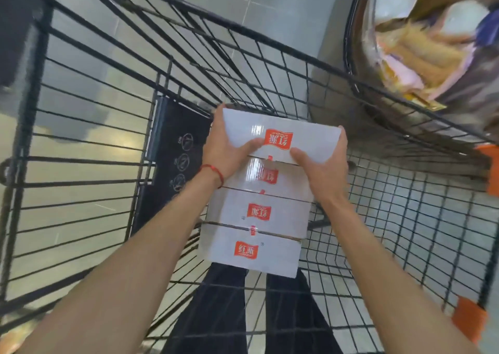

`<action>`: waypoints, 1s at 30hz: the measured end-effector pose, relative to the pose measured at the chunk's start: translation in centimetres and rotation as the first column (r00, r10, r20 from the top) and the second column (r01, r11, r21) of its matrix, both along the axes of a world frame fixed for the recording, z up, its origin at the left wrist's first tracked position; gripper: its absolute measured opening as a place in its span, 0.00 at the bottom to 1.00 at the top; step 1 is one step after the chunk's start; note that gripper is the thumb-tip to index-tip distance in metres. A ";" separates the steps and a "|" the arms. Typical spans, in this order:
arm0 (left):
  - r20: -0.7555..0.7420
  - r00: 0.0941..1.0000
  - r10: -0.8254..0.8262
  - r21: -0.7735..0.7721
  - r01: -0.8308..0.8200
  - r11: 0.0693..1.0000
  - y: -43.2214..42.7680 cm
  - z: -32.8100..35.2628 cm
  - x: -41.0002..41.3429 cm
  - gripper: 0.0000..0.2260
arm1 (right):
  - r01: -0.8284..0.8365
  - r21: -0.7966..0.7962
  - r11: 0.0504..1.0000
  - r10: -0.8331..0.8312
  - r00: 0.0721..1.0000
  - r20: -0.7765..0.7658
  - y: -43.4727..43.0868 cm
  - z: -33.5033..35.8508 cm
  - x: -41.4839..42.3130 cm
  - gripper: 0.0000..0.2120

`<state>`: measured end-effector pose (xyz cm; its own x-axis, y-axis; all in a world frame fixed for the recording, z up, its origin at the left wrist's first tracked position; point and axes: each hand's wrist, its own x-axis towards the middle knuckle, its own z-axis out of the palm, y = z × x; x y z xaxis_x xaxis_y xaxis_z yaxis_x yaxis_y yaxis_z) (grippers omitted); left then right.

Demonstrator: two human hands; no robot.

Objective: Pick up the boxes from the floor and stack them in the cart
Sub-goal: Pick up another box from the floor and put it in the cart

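Top box (pixel 294 140), white with a red label, gripped between both hands inside the black wire cart (pixel 31 110). Left hand (pixel 222 148): thumb laid on the upper face, fingers curled round the left edge. Right hand (pixel 324 170): thumb on the upper face, fingers wrapped over the right edge. Three matching lower boxes (pixel 259 213) lie directly beneath; contact between the top box and these cannot be judged through the blur.

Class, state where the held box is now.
The held box is centred in the head view, inside the cart, atop three boxes, between left hand and right hand.
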<state>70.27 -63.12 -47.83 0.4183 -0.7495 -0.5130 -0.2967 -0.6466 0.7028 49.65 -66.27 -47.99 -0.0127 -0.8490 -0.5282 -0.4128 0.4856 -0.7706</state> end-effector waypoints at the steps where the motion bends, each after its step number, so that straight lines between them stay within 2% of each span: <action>1: 0.007 1.000 0.005 0.007 -0.005 1.000 -0.1 -0.8 0.0 0.44 | 0.002 0.011 1.000 -0.002 1.000 -0.010 -0.2 -0.7 0.0 0.53; 3: 0.040 0.999 0.009 0.014 -0.010 1.000 -0.2 -2.0 -0.1 0.42 | 0.010 0.040 0.999 -0.010 1.000 -0.010 -0.5 -2.1 0.0 0.54; 5: 0.057 0.998 0.016 0.039 -0.018 0.999 -0.6 -2.9 -0.1 0.41 | 0.006 0.063 0.998 -0.005 1.000 -0.023 -0.7 -3.2 0.0 0.51; 11: 0.025 1.000 0.019 0.101 -0.021 0.995 -0.5 -4.7 0.8 0.43 | -0.027 0.084 0.996 0.033 0.997 -0.067 -0.4 -4.6 1.0 0.47; 17: 0.055 0.997 0.059 0.063 -0.062 0.996 0.2 -5.1 -0.1 0.39 | -0.052 0.087 0.995 0.061 0.992 -0.107 0.1 -3.7 1.3 0.45; 21: 0.098 0.995 0.015 0.064 -0.021 0.998 2.2 -2.8 -1.4 0.37 | 0.028 0.060 0.998 -0.021 0.994 -0.104 2.8 -0.8 0.8 0.25; 23: 0.122 0.991 -0.046 0.109 0.033 0.994 3.4 -0.7 -2.3 0.35 | 0.073 0.072 0.995 -0.065 0.992 -0.108 4.9 1.3 0.0 0.19; 25: 0.126 0.985 -0.121 0.134 0.104 0.986 4.5 1.7 -3.3 0.32 | 0.152 0.106 0.983 -0.145 0.987 -0.071 7.0 3.7 -1.1 0.17; 27: 0.097 0.981 -0.168 0.098 0.159 0.982 5.5 4.1 -4.7 0.28 | 0.249 0.116 0.962 -0.247 0.969 -0.031 9.1 6.3 -2.5 0.19; 30: 0.062 0.971 -0.232 0.013 0.231 0.973 6.9 7.6 -7.4 0.22 | 0.346 0.086 0.934 -0.350 0.936 0.038 12.3 10.0 -5.3 0.16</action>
<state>62.91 -56.24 -40.23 0.2650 -0.8271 -0.4956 -0.4818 -0.5588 0.6750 44.36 -53.92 -37.99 -0.2712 -0.7533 -0.5992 -0.1677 0.6500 -0.7412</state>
